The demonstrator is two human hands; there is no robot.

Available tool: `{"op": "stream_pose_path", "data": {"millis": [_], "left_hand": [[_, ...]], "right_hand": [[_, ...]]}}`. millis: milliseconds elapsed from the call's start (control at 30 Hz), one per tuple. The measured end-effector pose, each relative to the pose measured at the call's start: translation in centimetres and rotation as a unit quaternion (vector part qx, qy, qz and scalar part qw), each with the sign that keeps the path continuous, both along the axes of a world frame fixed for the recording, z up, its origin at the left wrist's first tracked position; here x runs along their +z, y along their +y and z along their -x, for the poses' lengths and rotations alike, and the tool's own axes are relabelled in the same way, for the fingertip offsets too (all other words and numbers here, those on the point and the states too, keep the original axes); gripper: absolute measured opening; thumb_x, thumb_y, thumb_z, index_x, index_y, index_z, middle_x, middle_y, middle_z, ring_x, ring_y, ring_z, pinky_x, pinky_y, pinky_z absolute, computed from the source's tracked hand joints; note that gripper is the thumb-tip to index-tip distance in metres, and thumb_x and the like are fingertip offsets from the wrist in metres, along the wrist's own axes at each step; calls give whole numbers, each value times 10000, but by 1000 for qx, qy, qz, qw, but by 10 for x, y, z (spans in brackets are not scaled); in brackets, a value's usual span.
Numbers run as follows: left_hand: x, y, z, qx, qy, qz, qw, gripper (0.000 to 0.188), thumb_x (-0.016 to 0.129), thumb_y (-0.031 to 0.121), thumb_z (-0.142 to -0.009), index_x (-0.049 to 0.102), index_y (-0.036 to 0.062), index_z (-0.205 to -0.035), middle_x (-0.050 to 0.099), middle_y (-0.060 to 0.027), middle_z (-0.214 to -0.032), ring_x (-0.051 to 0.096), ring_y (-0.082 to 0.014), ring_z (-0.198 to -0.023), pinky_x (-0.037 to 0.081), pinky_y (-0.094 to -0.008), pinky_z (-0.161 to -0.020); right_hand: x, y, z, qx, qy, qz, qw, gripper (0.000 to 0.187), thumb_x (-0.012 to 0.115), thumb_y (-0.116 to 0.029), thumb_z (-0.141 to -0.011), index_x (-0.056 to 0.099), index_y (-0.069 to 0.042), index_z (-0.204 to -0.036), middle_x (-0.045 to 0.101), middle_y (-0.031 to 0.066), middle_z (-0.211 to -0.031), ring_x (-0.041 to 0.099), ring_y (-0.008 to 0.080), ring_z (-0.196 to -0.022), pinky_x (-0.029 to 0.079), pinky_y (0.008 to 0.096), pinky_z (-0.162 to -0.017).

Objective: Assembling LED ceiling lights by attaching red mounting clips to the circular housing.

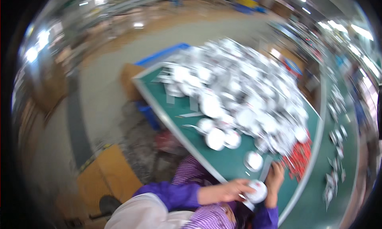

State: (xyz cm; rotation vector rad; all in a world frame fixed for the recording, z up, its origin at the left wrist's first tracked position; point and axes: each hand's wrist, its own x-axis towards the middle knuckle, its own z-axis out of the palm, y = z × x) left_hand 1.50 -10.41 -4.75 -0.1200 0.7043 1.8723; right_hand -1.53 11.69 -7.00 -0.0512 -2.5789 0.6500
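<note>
You have two hands in view: one left hand (234,190) and one right hand (275,176). Count one held white disc (256,191) and one loose white disc (254,161) just past it. Your one green-topped table (229,165) bears one heap of white round parts (246,93), dozens at least, too blurred and overlapped for you to total, plus one pile of red pieces (296,157), many but too small to number. You also have one long green surface (314,199) carrying several white parts (334,136).

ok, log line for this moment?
left hand: holds white disc; right hand: beside it, grip unclear; green table: white pile, red pieces
</note>
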Motion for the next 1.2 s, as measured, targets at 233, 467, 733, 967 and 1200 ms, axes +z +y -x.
{"op": "stream_pose_path", "data": {"millis": [233,467,733,967,1200], "left_hand": [[10,-10,4,41,-19,25,999,325,669,113,-890,562,102,-1196,638,-25,-1105,630,-143,-985,511,-307,-772],[15,3,6,25,-5,34,999,271,665,125,-901,567,90,-1151,632,-26,-1066,628,-146,-951,509,-302,-777],[20,6,11,39,56,74,995,286,645,77,-894,550,64,-1163,639,-52,-1075,649,-165,-948,526,-316,-752],[22,17,14,68,98,99,988,289,689,50,-858,555,35,-1114,639,-59,-1037,653,-155,-905,554,-305,-748],[19,26,13,94,149,110,978,321,732,44,-821,568,10,-1095,646,-62,-1008,658,-144,-871,573,-279,-727]], "right_hand": [[27,38,-21,-157,35,125,979,144,637,-38,-853,655,-19,-995,651,159,-986,626,329,-922,483,385,-831],[27,31,-18,-121,1,-29,992,187,664,-115,-839,645,-25,-1002,618,138,-986,610,338,-889,496,396,-780],[26,30,-29,-94,-15,-169,981,125,632,-41,-831,592,13,-937,623,155,-1046,614,311,-934,497,383,-805],[45,23,-68,-45,-45,495,867,64,616,3,-882,562,18,-913,682,157,-970,676,174,-840,536,268,-715],[62,-5,-87,-86,-108,493,859,104,653,-7,-884,639,28,-980,677,103,-899,655,134,-739,528,262,-660]]}}
